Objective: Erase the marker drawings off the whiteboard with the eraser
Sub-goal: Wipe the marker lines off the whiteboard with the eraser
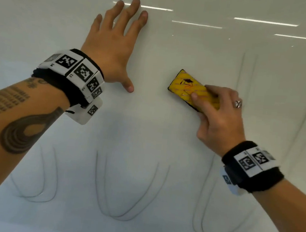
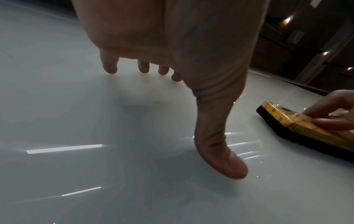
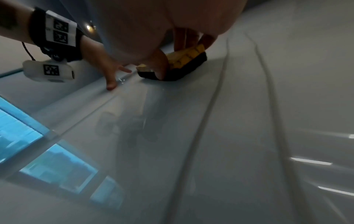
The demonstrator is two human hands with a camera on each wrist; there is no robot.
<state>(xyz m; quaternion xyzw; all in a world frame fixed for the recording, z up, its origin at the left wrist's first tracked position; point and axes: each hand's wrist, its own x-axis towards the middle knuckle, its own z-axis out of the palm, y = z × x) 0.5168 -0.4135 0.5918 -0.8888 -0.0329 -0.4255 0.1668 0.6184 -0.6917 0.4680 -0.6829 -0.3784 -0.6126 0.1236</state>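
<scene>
A glossy whiteboard (image 1: 147,130) fills the head view. My right hand (image 1: 218,112) grips a yellow eraser (image 1: 190,87) with a black felt base, pressed flat on the board right of centre. The eraser (image 2: 298,125) shows at the right edge of the left wrist view and the eraser (image 3: 182,63) under my fingers in the right wrist view. My left hand (image 1: 114,43) lies flat on the board with fingers spread, left of the eraser and apart from it. Faint grey curved marker lines (image 1: 125,197) run along the lower board, and more lines (image 1: 246,68) at the right.
Ceiling light reflections (image 1: 266,22) streak the upper board. Both wrists wear black bands with square black-and-white markers (image 1: 81,71). A blue window reflection (image 3: 28,144) shows on the board's lower left in the right wrist view. A dark room lies beyond the board's edge (image 2: 306,45).
</scene>
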